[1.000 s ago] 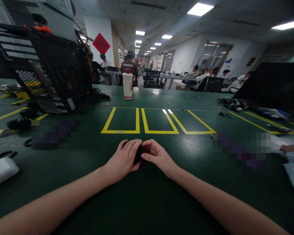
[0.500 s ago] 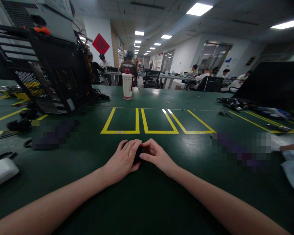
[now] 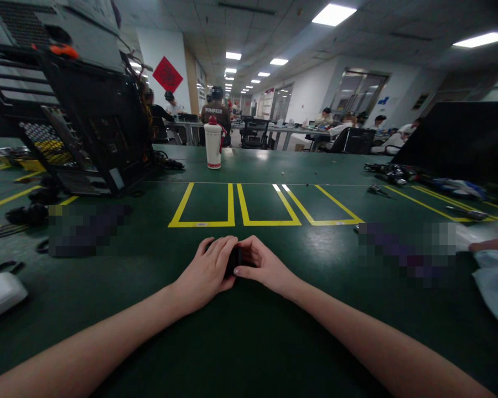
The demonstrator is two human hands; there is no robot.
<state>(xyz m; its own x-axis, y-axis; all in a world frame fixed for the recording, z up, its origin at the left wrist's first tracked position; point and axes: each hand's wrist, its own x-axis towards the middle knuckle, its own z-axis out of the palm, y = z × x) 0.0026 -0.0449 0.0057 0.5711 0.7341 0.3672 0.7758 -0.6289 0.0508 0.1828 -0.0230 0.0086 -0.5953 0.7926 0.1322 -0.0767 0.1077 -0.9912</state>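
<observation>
A small black object (image 3: 233,261) is between my two hands, low over the green tabletop (image 3: 249,342); most of it is covered, so its kind cannot be made out. My left hand (image 3: 205,271) is closed around its left side, with the fingers over the top and the thumb below. From the right, my right hand (image 3: 268,266) is curled against it, thumb at the near edge and fingertips behind. Just beyond both hands lie yellow tape outlines (image 3: 269,223) on the table.
An open black computer case (image 3: 95,127) stands at the left, near a white object (image 3: 2,296). Farther back is a white bottle with a red lid (image 3: 213,145). Cables (image 3: 392,172) and a dark screen-like panel (image 3: 465,138) are at the right. Another person's sleeve (image 3: 496,284) shows at the right edge.
The view has shifted very slightly. My right fingers have moved a little around the black object, and slightly more of it shows between the hands. My left hand keeps its hold.
</observation>
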